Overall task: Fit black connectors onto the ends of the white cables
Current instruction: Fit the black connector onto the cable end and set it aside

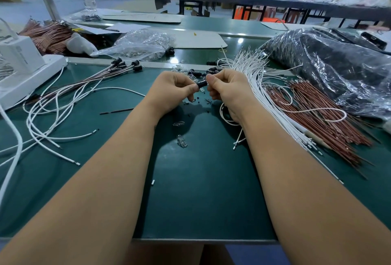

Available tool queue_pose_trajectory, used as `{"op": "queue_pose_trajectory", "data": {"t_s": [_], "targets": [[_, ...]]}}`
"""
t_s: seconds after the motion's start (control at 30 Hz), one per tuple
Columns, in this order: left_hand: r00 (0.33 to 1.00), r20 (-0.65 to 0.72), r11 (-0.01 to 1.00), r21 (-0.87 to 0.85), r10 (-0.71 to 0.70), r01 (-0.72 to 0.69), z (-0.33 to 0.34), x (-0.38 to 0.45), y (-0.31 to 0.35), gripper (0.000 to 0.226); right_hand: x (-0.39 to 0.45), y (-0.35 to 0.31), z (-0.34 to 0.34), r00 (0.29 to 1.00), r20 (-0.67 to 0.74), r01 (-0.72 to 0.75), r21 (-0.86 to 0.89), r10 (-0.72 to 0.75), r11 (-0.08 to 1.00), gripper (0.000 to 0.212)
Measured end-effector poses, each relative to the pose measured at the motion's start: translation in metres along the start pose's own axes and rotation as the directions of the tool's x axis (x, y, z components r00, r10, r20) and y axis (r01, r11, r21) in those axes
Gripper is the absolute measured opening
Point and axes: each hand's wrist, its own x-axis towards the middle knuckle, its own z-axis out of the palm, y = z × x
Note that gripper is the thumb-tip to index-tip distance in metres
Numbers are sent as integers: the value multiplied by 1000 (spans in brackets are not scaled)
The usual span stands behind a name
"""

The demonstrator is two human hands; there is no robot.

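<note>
Both hands meet above the middle of the green mat. My left hand (175, 88) and my right hand (225, 87) together pinch one black connector (202, 84) between their fingertips. A white cable (224, 116) loops out from under my right hand. A fan of loose white cables (257, 80) lies right of the hands. Several loose black connectors (211, 70) sit just beyond the fingers. On the left lie finished cables with black connectors fitted (124, 66) on their far ends.
A bundle of brown wires (317, 116) lies at the right, beside a large bag of black parts (330, 63). Clear bulbs (182, 141) and small black bits lie on the mat (201, 190). A white box (19, 57) stands far left, a clear bag (143, 42) behind.
</note>
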Motion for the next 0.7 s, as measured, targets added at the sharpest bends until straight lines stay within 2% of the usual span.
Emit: {"op": "queue_pose_trajectory", "data": {"t_s": [0.13, 0.27, 0.33, 0.57, 0.7], "targets": [[1000, -11, 1000, -25, 6, -7, -2, 2, -2, 27, -2, 0, 2, 999, 25, 24, 21, -24, 999, 22], [999, 3, 999, 4, 34, -34, -2, 1, -5, 28, 0, 0, 6, 999, 37, 29, -123, -24, 992, 24], [999, 10, 999, 13, 39, -39, -1, 1, -5, 26, 0, 1, 5, 999, 42, 30, -141, -24, 990, 23], [999, 40, 997, -70, -37, 40, -3, 2, -3, 17, 1, 0, -3, 998, 51, 40, -10, -40, 999, 20], [1000, 19, 999, -41, -9, 10, -3, 1, -2, 16, 2, 1, -3, 999, 54, -5, 29, 3, 1000, 20]]}}
